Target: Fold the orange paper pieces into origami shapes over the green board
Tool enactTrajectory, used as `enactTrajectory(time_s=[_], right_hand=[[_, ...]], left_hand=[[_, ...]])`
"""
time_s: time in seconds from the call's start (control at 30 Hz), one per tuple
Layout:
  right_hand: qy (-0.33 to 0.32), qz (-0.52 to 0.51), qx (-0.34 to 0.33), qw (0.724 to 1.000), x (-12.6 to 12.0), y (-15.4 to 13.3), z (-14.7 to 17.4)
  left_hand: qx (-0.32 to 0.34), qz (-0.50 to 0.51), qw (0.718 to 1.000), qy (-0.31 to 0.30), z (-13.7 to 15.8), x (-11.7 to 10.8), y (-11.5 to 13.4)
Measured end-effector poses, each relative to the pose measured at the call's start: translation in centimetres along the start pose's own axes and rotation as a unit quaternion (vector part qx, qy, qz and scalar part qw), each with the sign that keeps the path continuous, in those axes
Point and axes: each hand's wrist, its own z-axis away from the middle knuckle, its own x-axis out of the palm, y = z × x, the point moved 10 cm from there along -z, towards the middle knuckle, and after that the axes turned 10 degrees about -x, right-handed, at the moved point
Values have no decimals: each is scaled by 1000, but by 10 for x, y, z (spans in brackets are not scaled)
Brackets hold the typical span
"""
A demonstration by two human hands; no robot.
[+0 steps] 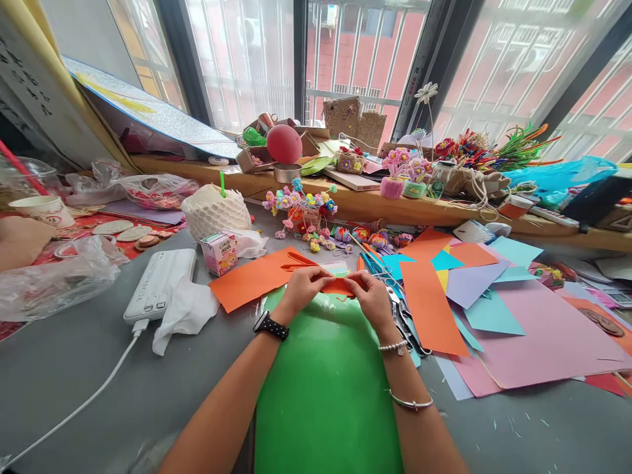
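Note:
Between my two hands is a small strip of orange paper [338,287], held over the far end of a glossy green mat [328,388]. My left hand [307,288] pinches its left end between thumb and fingers. The right end is pinched by my right hand [369,296]. A larger orange sheet [251,278] lies just left of my left hand, with thin orange pieces on it. Close to my right hand lie scissors [392,282], partly covered by an orange paper rectangle [430,308].
Coloured paper sheets [543,329] overlap on the right. On the left are a white power bank [160,284] with a cable, a crumpled tissue [185,316] and a small pink box [220,253]. Behind them stand a netted coconut [216,212] and crocheted flowers [301,210]. A cluttered windowsill [355,197] runs across the back.

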Motion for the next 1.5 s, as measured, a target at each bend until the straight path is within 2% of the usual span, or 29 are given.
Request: enactTrajectory(time_s=[0.13,0.27,0.5,0.73,0.87,1.17,1.27,1.5], right_hand=[[-1,32,-17,999,-2,-5,0],[-10,79,-61,995,-2,-16,0],[-18,93,-92,991,0,-23,1],[-24,92,-82,992,-1,-22,0],[-23,82,-75,994,-1,-22,0],[-20,92,-58,994,-2,-17,-1],[-22,84,-49,995,-2,-13,-1],[-20,63,-31,997,-2,-2,-2]], left_hand=[[7,-7,1000,0,1,0,1],[45,-31,998,-9,4,4,8],[75,-65,995,-14,7,9,16],[61,-24,997,-35,3,8,8],[37,6,999,-17,1,3,1],[48,-29,998,7,1,2,2],[31,-25,999,4,0,2,-1],[51,-49,998,2,0,3,4]])
